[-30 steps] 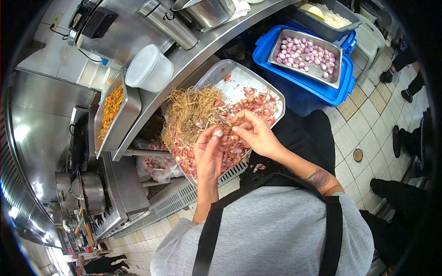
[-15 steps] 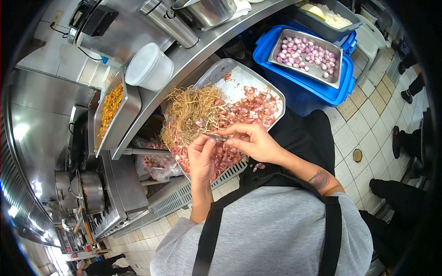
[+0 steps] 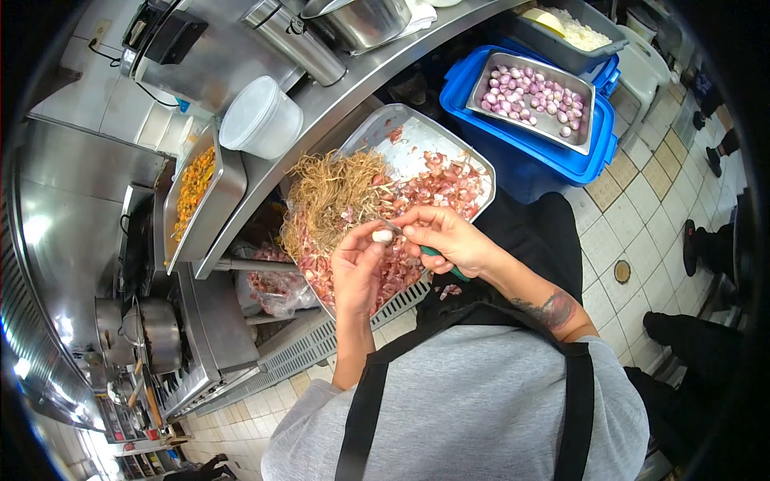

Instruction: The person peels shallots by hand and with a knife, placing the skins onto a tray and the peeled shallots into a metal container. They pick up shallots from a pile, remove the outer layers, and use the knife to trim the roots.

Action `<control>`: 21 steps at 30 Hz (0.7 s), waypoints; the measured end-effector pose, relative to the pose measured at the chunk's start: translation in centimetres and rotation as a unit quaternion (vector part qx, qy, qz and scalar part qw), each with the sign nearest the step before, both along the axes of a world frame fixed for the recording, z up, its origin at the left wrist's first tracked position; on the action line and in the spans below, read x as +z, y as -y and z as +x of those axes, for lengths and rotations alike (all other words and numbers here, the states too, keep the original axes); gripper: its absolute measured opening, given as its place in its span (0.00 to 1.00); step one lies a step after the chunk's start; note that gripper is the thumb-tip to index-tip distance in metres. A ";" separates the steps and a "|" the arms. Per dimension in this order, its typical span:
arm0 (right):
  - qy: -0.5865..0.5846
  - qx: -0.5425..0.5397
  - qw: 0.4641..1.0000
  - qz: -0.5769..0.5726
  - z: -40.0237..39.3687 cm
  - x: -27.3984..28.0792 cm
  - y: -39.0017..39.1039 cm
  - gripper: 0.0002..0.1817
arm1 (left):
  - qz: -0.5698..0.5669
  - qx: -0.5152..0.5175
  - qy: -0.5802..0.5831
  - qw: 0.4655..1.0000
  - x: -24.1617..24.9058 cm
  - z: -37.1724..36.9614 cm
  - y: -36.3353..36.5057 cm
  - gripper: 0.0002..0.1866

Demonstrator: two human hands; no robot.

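Between the fingertips of my left hand [image 3: 357, 264] is a small shallot [image 3: 382, 236], its pale end facing up. My right hand [image 3: 453, 243] grips a small knife by its green handle [image 3: 446, 263], and the short blade points toward the shallot. Both hands are close together over a large metal tray [image 3: 409, 128]. In that tray lie a tangle of dry, straw-coloured roots [image 3: 333, 196] and a wide spread of reddish shallot skins [image 3: 441, 184].
To the right, a steel pan of peeled shallots [image 3: 491, 107] sits on a blue lidded bin [image 3: 589, 170]. A steel counter [image 3: 329, 104] carries a white tub [image 3: 261, 120] and a pan of orange chopped food [image 3: 192, 188]. Other people's legs [image 3: 714, 248] are at the far right.
My right hand has turned, so the knife's green handle now shows below it. The shallot's white end has come into view in my left fingers. The tray has hardly changed.
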State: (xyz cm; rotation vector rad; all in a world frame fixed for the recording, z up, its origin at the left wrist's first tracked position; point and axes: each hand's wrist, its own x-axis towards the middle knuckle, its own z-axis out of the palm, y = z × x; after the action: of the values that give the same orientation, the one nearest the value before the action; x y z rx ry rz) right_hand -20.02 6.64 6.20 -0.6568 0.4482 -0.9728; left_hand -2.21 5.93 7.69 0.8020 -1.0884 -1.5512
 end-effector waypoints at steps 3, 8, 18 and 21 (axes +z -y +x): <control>-0.015 -0.032 0.999 -0.011 0.4 0.0 -0.2 0.14 | -0.004 0.026 0.005 1.000 -0.3 -0.2 -0.1 0.12; -0.067 -0.079 0.988 -0.110 1.1 0.4 -0.9 0.19 | 0.020 0.036 -0.069 0.997 -0.4 -0.5 -0.3 0.09; -0.195 -0.230 0.929 -0.213 2.4 0.4 -1.9 0.17 | 0.028 0.044 -0.084 0.995 -0.5 -0.8 -0.6 0.07; -0.250 -0.255 0.896 -0.265 2.1 0.5 -1.7 0.17 | 0.035 0.053 -0.080 0.995 0.1 -1.2 -0.9 0.09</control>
State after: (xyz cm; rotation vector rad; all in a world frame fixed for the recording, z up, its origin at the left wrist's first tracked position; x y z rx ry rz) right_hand -17.91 8.35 6.73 -1.3445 0.8510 -1.4483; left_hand -3.41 6.81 7.76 0.7559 -0.8663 -1.5424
